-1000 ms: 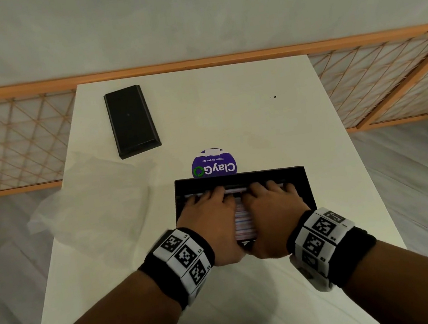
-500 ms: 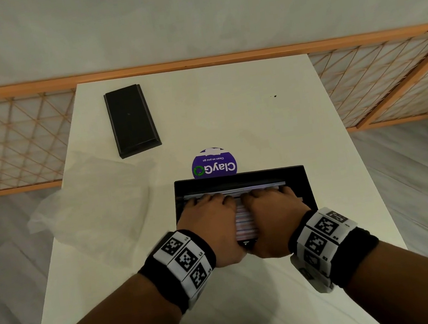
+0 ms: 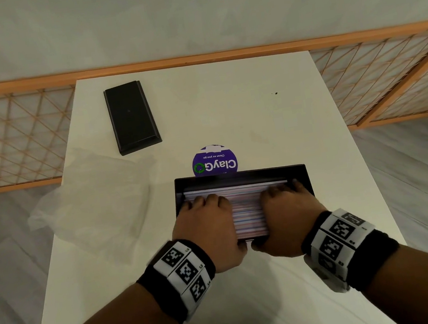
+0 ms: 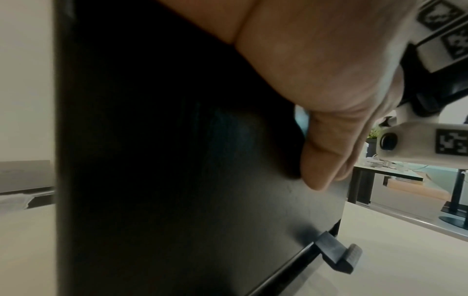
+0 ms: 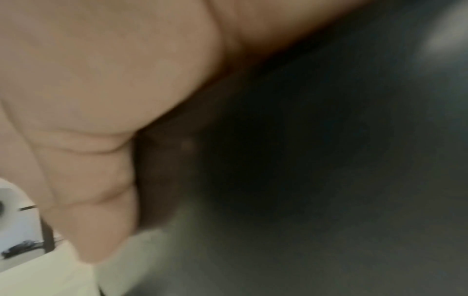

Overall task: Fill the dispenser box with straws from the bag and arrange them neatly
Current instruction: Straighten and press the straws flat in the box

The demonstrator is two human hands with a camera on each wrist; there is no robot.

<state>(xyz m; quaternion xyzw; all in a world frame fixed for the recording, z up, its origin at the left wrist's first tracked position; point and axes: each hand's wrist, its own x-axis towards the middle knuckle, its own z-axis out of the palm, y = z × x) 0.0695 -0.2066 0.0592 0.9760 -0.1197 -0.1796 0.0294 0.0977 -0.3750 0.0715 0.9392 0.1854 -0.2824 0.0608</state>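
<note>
The black dispenser box stands open near the table's front edge, holding a flat layer of striped straws. My left hand lies on the left part of the straws and my right hand on the right part, fingers laid across them. Both thumbs rest on the outside of the box's front wall. The left wrist view shows that dark box wall with my left thumb pressed to it, above a small tab. In the blurred right wrist view my thumb lies against the box.
A crumpled clear plastic bag lies left of the box. The black lid sits at the table's far left. A round purple sticker is just behind the box. A wooden lattice rail runs behind the white table.
My hands have slid apart over the straws, the left toward the box's left end and the right toward its right end, uncovering the middle of the layer.
</note>
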